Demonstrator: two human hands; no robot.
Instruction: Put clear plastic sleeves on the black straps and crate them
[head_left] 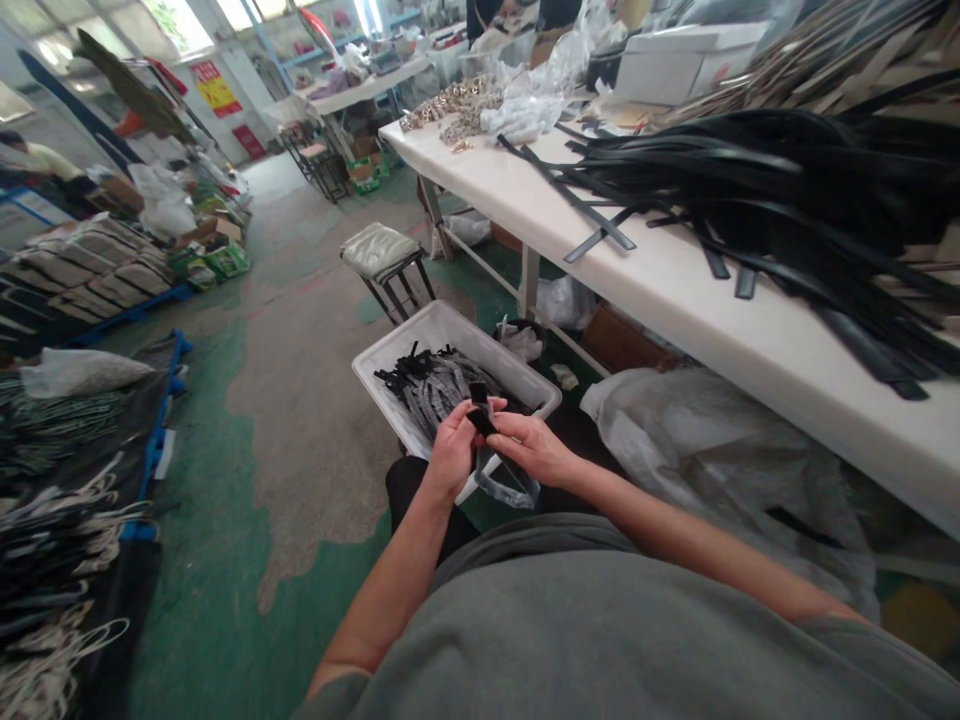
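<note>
Both my hands meet over the near side of a white plastic bin (pixel 390 335), closed on a black strap (pixel 484 422). My left hand (pixel 452 450) pinches it from the left, and my right hand (pixel 536 448) grips it from the right. One short end sticks up between the fingers, while a looped, shinier length (pixel 510 490) hangs below them. Fingers hide part of the strap. Inside the bin lies a heap of black and grey strips (pixel 431 385).
A long white table (pixel 600 270) on the right carries black straps (pixel 750 180), metal fittings (pixel 457 105) and a white box (pixel 686 60). Under it sits a large plastic sack (pixel 712 450). Beyond the bin stands a stool (pixel 381 250). Pallets with bundled straps (pixel 67 420) line the left.
</note>
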